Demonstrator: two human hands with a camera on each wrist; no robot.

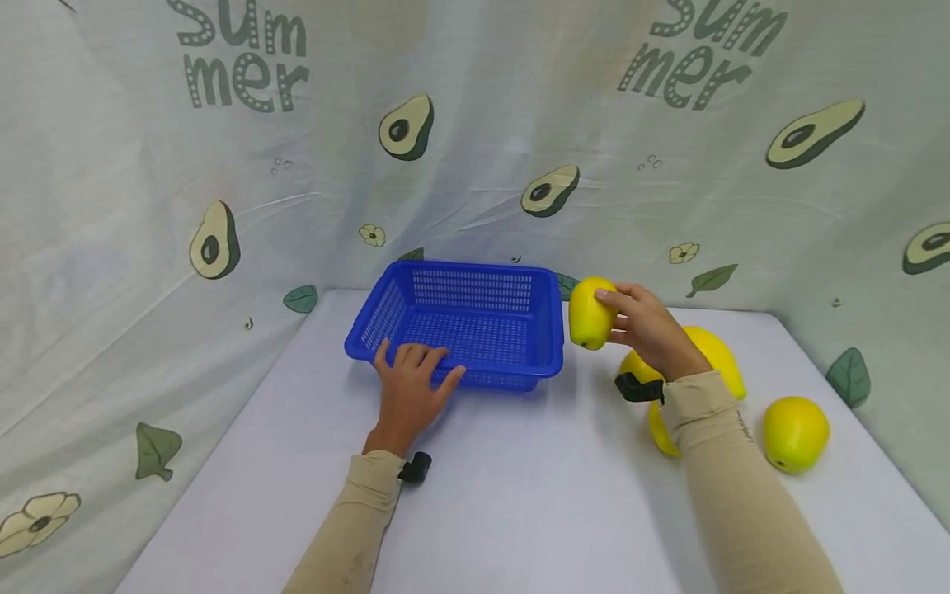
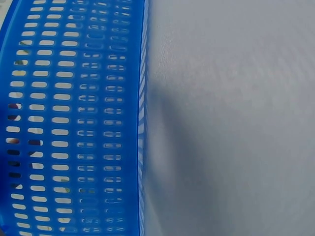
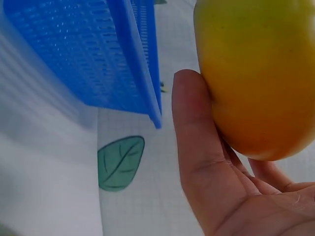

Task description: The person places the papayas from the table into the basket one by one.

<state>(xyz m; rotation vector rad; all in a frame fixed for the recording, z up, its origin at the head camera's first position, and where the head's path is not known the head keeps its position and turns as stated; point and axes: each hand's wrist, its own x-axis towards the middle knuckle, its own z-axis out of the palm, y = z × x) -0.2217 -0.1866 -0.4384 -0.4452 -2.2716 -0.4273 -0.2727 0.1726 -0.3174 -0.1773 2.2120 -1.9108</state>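
White table (image 1: 519,503); pale fabric (image 1: 475,49) hangs behind and along both sides, lightly creased, printed with avocado halves (image 1: 416,124), green leaves (image 1: 158,451), cream flowers (image 1: 683,252) and grey-green "summer" lettering (image 1: 248,62); light diffuse, shadows soft

Your basket (image 1: 505,372) is smooth, slotted plastic with a slight sheen, the fruit (image 1: 591,315) just right of it glossy and smooth, the table (image 1: 519,495) under it matt, the curtain (image 1: 475,49) behind it creased, matt cloth, and your sleeves (image 1: 356,511), nearer you than the basket, matt fabric.
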